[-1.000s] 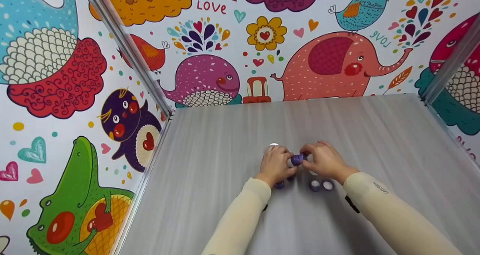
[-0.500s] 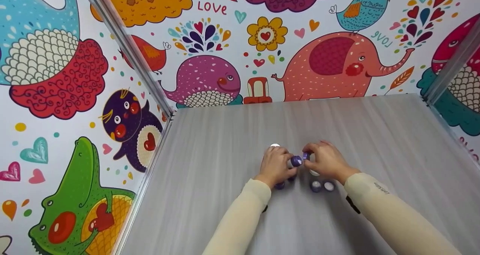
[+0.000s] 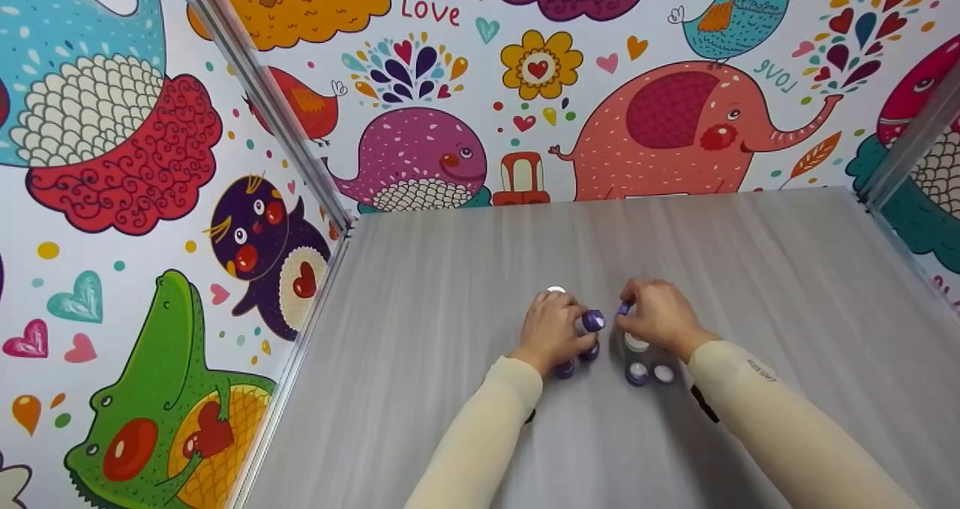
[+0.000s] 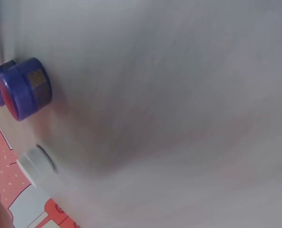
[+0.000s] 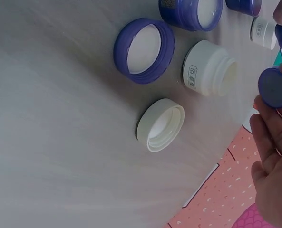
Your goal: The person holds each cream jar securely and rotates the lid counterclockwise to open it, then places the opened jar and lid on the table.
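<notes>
My left hand (image 3: 553, 325) grips a small purple jar (image 3: 593, 320), its open mouth turned toward the right hand. Just across a narrow gap, my right hand (image 3: 660, 312) pinches a round purple lid (image 5: 274, 88) between thumb and fingers. Below the right hand stand an uncapped white jar (image 5: 207, 69) and an uncapped purple jar (image 5: 179, 12). A purple lid (image 5: 143, 47) and a white lid (image 5: 160, 126) lie beside them with their insides showing. Near the left hand, capped purple jars (image 4: 24, 90) and a white jar (image 4: 36, 164) stand on the table.
The grey wood-grain table (image 3: 450, 269) is bordered by a back wall (image 3: 465, 67) and a left wall (image 3: 112, 254) printed with cartoon animals. Metal corner posts (image 3: 259, 89) stand where the walls meet.
The purple lid has come away from the jar in my left hand. My right hand has drawn it off to the right, widening the gap. The left hand keeps its hold on the jar.
</notes>
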A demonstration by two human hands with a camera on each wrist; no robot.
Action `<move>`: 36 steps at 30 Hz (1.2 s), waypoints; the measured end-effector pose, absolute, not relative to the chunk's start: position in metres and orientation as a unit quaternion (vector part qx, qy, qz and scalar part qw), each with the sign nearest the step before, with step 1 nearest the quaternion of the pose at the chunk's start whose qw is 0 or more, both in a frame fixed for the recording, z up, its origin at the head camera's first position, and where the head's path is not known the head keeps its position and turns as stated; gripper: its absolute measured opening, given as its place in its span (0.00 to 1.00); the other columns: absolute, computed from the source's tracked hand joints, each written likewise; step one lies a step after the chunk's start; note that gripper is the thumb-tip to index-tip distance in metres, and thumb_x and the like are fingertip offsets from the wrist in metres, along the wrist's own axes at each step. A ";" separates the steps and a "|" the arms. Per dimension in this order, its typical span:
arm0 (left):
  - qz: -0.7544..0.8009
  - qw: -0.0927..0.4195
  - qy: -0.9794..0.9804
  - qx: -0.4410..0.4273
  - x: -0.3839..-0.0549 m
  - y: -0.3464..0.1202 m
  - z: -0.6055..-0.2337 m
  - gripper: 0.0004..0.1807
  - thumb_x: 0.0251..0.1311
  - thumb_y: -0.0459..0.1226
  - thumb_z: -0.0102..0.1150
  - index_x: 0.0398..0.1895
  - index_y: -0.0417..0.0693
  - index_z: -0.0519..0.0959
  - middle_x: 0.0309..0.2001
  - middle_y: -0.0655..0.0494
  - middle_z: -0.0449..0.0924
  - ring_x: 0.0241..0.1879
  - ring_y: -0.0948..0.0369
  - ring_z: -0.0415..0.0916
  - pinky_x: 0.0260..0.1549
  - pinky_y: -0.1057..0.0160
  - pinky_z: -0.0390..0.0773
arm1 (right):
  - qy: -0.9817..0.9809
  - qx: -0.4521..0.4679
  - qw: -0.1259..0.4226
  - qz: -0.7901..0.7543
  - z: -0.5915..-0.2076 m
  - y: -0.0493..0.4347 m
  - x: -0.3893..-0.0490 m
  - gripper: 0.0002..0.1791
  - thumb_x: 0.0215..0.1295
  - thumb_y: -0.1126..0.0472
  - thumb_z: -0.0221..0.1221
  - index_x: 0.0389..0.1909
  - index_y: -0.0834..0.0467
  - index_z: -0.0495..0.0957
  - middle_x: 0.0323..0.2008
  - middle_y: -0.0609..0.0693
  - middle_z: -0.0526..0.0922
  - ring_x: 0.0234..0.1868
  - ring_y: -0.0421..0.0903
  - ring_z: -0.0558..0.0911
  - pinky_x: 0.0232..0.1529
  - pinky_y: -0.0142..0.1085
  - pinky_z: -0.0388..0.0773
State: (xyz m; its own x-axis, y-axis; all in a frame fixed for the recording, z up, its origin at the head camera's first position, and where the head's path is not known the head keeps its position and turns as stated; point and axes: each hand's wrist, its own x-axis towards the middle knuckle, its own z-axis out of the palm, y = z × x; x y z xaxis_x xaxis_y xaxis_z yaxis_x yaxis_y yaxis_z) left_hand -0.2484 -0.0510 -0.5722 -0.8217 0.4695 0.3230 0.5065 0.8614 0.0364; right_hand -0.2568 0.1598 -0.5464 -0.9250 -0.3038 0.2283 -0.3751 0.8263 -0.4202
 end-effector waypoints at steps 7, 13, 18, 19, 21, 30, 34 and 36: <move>-0.062 0.151 -0.953 -0.254 -0.248 -0.053 -0.572 0.20 0.53 0.58 0.64 0.41 0.58 0.88 0.42 0.64 0.82 0.47 0.62 0.75 0.54 0.62 0.67 | -0.963 0.164 0.048 0.208 -0.548 0.158 -0.265 0.15 0.48 0.58 0.70 0.35 0.61 0.81 0.30 0.51 0.84 0.34 0.55 0.80 0.45 0.53 0.74; -0.061 0.137 -0.958 -0.244 -0.248 -0.054 -0.571 0.21 0.54 0.58 0.64 0.43 0.58 0.88 0.43 0.64 0.82 0.48 0.63 0.74 0.53 0.63 0.67 | -0.969 0.173 0.025 0.175 -0.548 0.153 -0.272 0.16 0.49 0.58 0.70 0.36 0.64 0.81 0.30 0.53 0.85 0.34 0.56 0.84 0.62 0.59 0.63; -0.063 0.138 -0.958 -0.244 -0.248 -0.057 -0.570 0.22 0.54 0.58 0.64 0.44 0.57 0.88 0.43 0.64 0.82 0.48 0.63 0.74 0.53 0.62 0.67 | -0.969 0.182 0.012 0.164 -0.550 0.148 -0.275 0.17 0.51 0.59 0.70 0.38 0.65 0.81 0.30 0.54 0.85 0.35 0.56 0.84 0.63 0.62 0.60; -0.063 0.141 -0.957 -0.245 -0.248 -0.058 -0.570 0.22 0.53 0.58 0.65 0.44 0.56 0.88 0.43 0.64 0.82 0.48 0.63 0.74 0.53 0.62 0.67 | -0.969 0.185 0.011 0.163 -0.550 0.147 -0.276 0.16 0.51 0.59 0.70 0.38 0.65 0.81 0.30 0.54 0.85 0.35 0.56 0.84 0.63 0.62 0.60; -0.063 0.152 -0.955 -0.248 -0.249 -0.060 -0.571 0.22 0.53 0.58 0.65 0.44 0.55 0.88 0.42 0.64 0.82 0.47 0.63 0.74 0.52 0.62 0.68 | -0.968 0.188 0.011 0.163 -0.552 0.145 -0.276 0.16 0.51 0.60 0.70 0.38 0.65 0.81 0.30 0.54 0.85 0.35 0.56 0.84 0.63 0.63 0.59; -0.063 0.150 -0.954 -0.251 -0.250 -0.061 -0.572 0.20 0.53 0.57 0.65 0.42 0.57 0.88 0.41 0.64 0.81 0.46 0.63 0.74 0.52 0.63 0.67 | -0.967 0.199 0.026 0.159 -0.561 0.140 -0.276 0.13 0.50 0.63 0.68 0.37 0.63 0.81 0.31 0.55 0.85 0.37 0.59 0.84 0.63 0.61 0.60; -0.062 0.136 -0.958 -0.246 -0.250 -0.061 -0.572 0.20 0.54 0.57 0.64 0.43 0.58 0.88 0.43 0.65 0.81 0.48 0.64 0.74 0.53 0.63 0.67 | -0.965 0.202 0.021 0.163 -0.561 0.139 -0.276 0.13 0.50 0.64 0.68 0.38 0.63 0.81 0.31 0.55 0.85 0.37 0.59 0.84 0.64 0.61 0.59; -0.062 0.136 -0.958 -0.244 -0.250 -0.061 -0.572 0.20 0.54 0.57 0.64 0.43 0.58 0.88 0.43 0.65 0.82 0.48 0.64 0.74 0.53 0.63 0.67 | -0.966 0.201 0.016 0.165 -0.561 0.138 -0.276 0.13 0.51 0.63 0.69 0.38 0.63 0.81 0.31 0.55 0.85 0.37 0.59 0.84 0.64 0.61 0.59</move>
State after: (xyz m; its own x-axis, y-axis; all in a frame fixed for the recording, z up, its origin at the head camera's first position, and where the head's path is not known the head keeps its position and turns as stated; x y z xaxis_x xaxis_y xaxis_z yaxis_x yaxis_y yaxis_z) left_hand -0.2500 -0.0613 -0.5725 -0.8435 0.4514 0.2910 0.4849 0.8730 0.0516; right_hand -0.2758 0.1383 -0.5610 -0.9191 -0.3820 0.0965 -0.3924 0.8650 -0.3128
